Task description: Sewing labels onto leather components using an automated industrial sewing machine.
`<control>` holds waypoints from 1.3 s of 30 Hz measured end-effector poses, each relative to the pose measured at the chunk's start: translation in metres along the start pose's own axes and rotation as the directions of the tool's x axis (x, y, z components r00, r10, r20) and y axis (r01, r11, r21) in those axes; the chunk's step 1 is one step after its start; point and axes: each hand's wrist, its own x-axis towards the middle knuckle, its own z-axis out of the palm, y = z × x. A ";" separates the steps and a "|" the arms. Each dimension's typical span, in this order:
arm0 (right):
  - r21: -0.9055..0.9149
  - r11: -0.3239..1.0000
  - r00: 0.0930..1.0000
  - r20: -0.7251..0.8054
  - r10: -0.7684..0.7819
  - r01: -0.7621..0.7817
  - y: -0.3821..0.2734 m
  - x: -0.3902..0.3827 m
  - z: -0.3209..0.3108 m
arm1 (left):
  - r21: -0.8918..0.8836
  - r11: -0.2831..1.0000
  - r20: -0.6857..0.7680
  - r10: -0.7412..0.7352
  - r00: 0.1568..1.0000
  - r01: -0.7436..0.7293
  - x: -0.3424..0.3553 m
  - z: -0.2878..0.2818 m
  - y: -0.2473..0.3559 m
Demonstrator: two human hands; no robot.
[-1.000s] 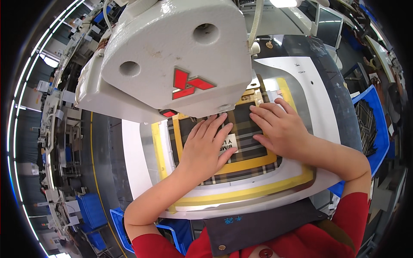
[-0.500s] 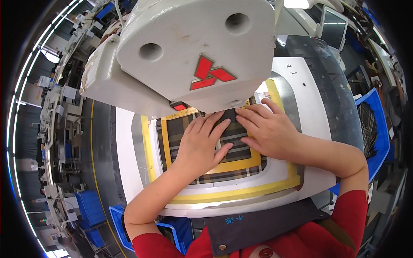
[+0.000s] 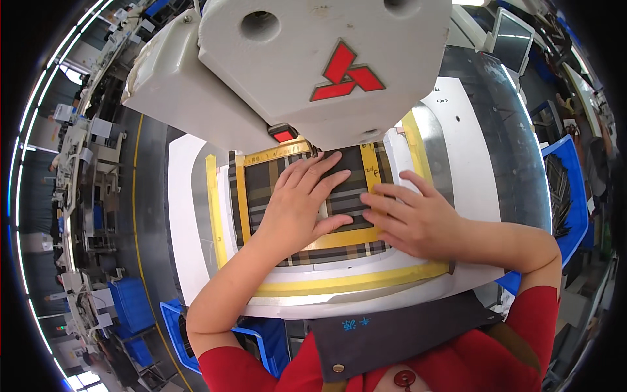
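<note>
Checked cloth [image 3: 261, 189], dark brown with pale and yellow stripes, lies flat inside a rectangular frame [image 3: 243, 196] edged with yellow tape, directly in front of the person and just below the sewing machine head [image 3: 313, 65]. Left hand [image 3: 297, 206]: palm down on the middle of the cloth, fingers spread and pointing up toward the machine, thumb out to the right; it presses rather than grips. Right hand [image 3: 411, 219]: also palm down, fingers [image 3: 385, 202] spread and pointing left, tips on the right part of the cloth and across the yellow tape strip; the two hands sit just beside each other, thumb of the left near the fingers of the right. A small pale patch shows between the hands, possibly a label, though too much of it is covered to tell. Frame rests on a white curved work table [image 3: 189, 215], with a wider yellow band [image 3: 353, 279] along its near edge. Sewing machine head: large, off-white, with a red three-part emblem and a small red light [image 3: 283, 135] at its underside, overhanging the far end of the cloth. Blue plastic bins [image 3: 568, 189] stand to the right and at lower left. Sleeves red; dark apron [image 3: 392, 333] at the bottom edge.
</note>
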 end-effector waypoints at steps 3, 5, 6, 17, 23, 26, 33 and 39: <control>-0.006 1.000 0.999 -0.015 -0.031 0.031 -0.011 -0.006 0.000 | -0.055 0.996 0.022 0.076 0.997 -0.075 0.003 -0.002 -0.001; 0.000 0.999 0.999 -0.021 -0.033 0.033 -0.012 -0.004 0.000 | -0.106 0.991 0.086 0.093 0.992 -0.083 0.002 -0.001 -0.004; -0.025 0.998 0.998 -0.030 -0.052 0.052 -0.012 -0.004 0.002 | -0.102 0.991 0.084 0.095 0.992 -0.086 0.003 -0.001 -0.004; -0.043 0.995 0.994 -0.061 -0.094 0.091 -0.014 -0.002 0.007 | -0.132 0.978 0.149 0.182 0.972 -0.163 -0.004 -0.007 0.002; -0.055 0.994 0.993 -0.063 -0.103 0.099 -0.012 -0.002 0.008 | -0.156 0.976 0.236 0.189 0.953 -0.155 -0.018 -0.020 0.006; -0.056 0.992 0.992 -0.047 -0.118 0.115 -0.010 0.002 0.007 | -0.161 0.978 0.242 0.173 0.955 -0.136 -0.025 -0.022 0.007; -0.016 0.994 0.992 -0.074 -0.106 0.106 -0.006 0.007 0.011 | -0.162 0.976 0.184 0.176 0.967 -0.146 -0.027 -0.020 0.002; -0.025 0.994 0.990 -0.093 -0.107 0.106 0.000 0.015 0.011 | -0.166 0.977 0.156 0.161 0.975 -0.135 -0.025 -0.018 -0.001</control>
